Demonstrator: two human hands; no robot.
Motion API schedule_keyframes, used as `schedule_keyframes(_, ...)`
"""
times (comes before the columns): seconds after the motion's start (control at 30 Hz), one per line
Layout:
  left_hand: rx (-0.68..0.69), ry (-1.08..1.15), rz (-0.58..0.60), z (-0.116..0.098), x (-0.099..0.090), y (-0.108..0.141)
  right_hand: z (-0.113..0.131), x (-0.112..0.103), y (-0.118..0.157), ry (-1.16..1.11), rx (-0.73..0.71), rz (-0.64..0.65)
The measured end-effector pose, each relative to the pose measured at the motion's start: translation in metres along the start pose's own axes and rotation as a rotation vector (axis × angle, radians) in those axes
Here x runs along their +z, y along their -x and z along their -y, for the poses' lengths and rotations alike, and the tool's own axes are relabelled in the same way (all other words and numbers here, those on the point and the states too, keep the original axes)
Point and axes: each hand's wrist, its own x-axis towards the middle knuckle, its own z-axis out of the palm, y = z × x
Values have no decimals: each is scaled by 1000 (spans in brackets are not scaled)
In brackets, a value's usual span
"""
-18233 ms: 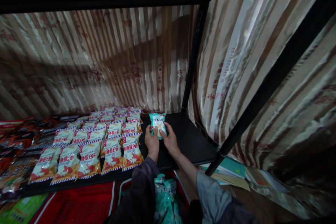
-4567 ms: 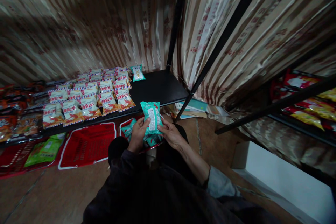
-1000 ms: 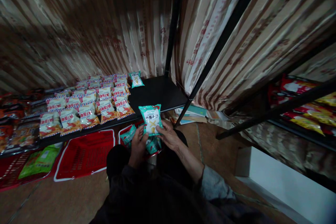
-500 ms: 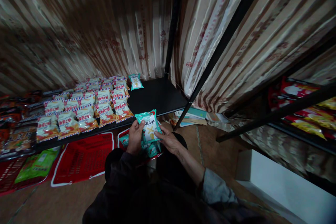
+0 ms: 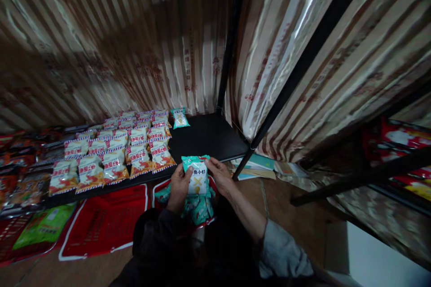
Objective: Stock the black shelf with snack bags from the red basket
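A teal and white snack bag [image 5: 198, 178] is held upright between my two hands, its printed front facing me. My left hand [image 5: 180, 184] grips its left edge, thumb on the front. My right hand [image 5: 220, 176] is closed on the upper right corner. Below it, more teal snack bags [image 5: 198, 208] lie in a red basket [image 5: 158, 187] by my knees. One matching teal bag [image 5: 180, 118] stands at the back of the black shelf [image 5: 205, 136], beside rows of white and orange snack bags [image 5: 114, 163].
Left of my legs is another red basket [image 5: 111, 215], and farther left a basket holds a green package [image 5: 45, 226]. Black posts [image 5: 286, 85] rise at the shelf corners before a striped curtain [image 5: 151, 31]. Papers [image 5: 257, 167] lie on the floor; a white box [image 5: 377, 255] stands right.
The bag in my hands has turned upright, its lettering now reading the right way. My right hand has moved from its lower right side to its top right corner. The view has shifted slightly.
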Motion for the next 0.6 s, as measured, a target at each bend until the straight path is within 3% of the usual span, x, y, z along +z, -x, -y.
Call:
schedule_keyframes(0.3, 48, -55, -22, -17, 15, -45, 8, 13, -61, 18, -102, -117)
schedule_keyframes(0.43, 108, -98, -96, -12, 16, -71, 13, 20, -95, 43, -153, -138)
schedule_keyframes(0.6, 144, -345, -200, -3, 17, -96, 15, 24, -135, 82, -199, -148)
